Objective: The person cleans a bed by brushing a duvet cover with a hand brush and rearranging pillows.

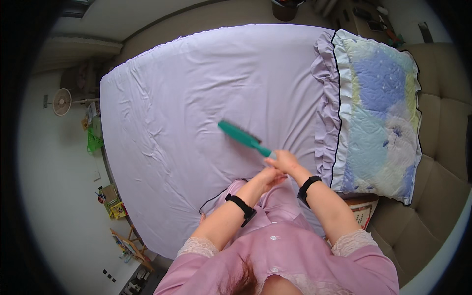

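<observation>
A green bed brush (239, 134) with dark bristles is held above or on the lilac fitted sheet (228, 81); contact with the cloth cannot be made out. Around the pale end of its handle, my right hand (285, 162) is closed. My left hand (271, 177) lies just below, against or very near the right one, its fingers curled. Whether it also grips the handle's end is hidden. Loose creases run across the sheet, mostly left of the brush and around its head.
A patterned pillow (383, 121) with a frilled edge lies at the right, before a padded headboard (438, 132). On the left are a white fan (62, 102), a green basket (94, 141) and a wooden stand (131, 250). A bin (284, 11) stands beyond the bed.
</observation>
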`<action>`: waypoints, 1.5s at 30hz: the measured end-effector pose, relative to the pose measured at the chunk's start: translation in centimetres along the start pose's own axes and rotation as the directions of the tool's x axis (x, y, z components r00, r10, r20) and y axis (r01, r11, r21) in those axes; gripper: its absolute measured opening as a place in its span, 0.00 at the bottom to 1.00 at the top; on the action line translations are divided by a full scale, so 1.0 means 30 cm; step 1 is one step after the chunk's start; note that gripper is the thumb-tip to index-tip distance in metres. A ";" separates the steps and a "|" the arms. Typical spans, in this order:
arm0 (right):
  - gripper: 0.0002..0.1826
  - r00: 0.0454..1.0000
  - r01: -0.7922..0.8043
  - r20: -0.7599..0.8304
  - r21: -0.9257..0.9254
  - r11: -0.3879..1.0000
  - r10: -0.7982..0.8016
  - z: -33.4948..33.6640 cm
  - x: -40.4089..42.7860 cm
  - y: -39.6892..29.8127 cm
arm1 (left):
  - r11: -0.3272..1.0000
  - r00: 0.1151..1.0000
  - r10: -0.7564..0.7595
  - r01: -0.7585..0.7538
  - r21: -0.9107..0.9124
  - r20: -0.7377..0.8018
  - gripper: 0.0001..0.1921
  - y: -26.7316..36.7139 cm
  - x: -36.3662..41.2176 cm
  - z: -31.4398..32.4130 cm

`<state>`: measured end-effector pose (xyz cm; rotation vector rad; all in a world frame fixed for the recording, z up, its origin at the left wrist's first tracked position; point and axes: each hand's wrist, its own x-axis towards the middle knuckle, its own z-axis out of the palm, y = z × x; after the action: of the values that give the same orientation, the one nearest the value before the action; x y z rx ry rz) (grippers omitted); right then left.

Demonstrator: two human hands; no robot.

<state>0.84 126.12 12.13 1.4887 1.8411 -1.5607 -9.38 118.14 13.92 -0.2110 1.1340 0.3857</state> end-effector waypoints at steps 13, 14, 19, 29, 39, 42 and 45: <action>0.32 0.952 -0.207 -0.235 -0.025 0.978 0.195 -0.010 -0.042 0.168 | 0.999 1.000 0.004 -0.005 0.050 0.018 0.17 -0.012 0.071 0.133; 0.32 0.955 -0.203 -0.230 -0.035 0.979 0.190 -0.021 -0.042 0.146 | 0.999 1.000 0.008 -0.009 0.040 0.018 0.17 0.007 0.063 0.139; 0.31 0.972 -0.145 -0.194 -0.045 0.988 0.134 -0.034 -0.020 0.067 | 0.999 0.997 0.035 -0.037 -0.040 -0.064 0.17 0.047 -0.001 0.115; 0.28 0.889 0.361 0.403 -0.325 0.874 -0.217 0.236 0.145 -0.233 | 0.887 0.921 0.057 -0.224 -0.405 -0.384 0.19 -0.072 -0.079 -0.185; 0.29 0.999 0.038 -0.010 -0.102 0.994 -0.039 0.298 0.257 -0.246 | 0.893 0.920 0.216 -0.321 -0.314 -0.327 0.28 0.041 -0.025 -0.301; 0.28 0.949 -0.058 -0.307 0.046 0.997 0.070 0.237 0.239 -0.212 | 0.918 0.928 0.250 -0.318 -0.237 -0.277 0.32 0.099 -0.036 -0.228; 0.28 0.915 -0.070 -0.385 0.154 0.986 0.125 0.163 0.219 -0.189 | 0.944 0.943 0.294 -0.312 -0.106 -0.158 0.36 0.136 -0.044 -0.189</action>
<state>-8.41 125.96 8.45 2.0521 1.8517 -1.4449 -16.26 119.59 12.91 -0.1793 1.2849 0.7300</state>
